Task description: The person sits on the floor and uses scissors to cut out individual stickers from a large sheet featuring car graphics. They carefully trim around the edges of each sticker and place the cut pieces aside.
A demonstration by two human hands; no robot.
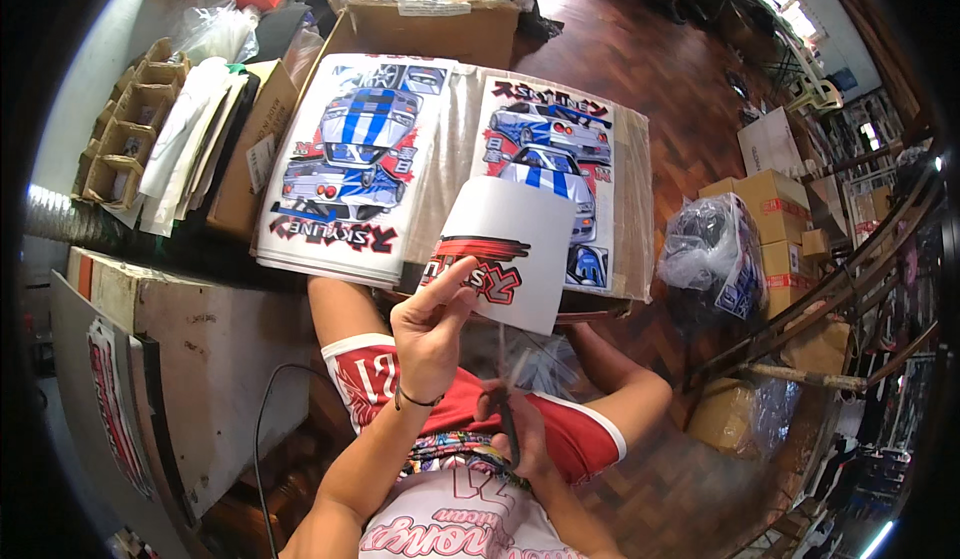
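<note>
My left hand point(431, 334) pinches the lower left part of a white printed sheet point(525, 274), which bears red and black lettering and curves upward. Below the sheet, my right hand point(529, 431) grips a pair of scissors point(510, 428) by dark handles; their thin blades look apart and slightly blurred. Whether the blades touch the sheet, I cannot tell. Behind the held sheet, a car print point(555, 135) lies on a taped cardboard box point(634, 206), partly covered by it. A stack of similar car prints point(349, 161) rests on the box's left side.
An open carton point(435, 34) stands behind the box. To the left are a cardboard divider point(127, 143) and upright papers point(180, 146). A clear plastic bag point(697, 244) and stacked cartons point(776, 206) sit on the wooden floor point(622, 34) at right. A black cable point(259, 439) hangs near my left arm.
</note>
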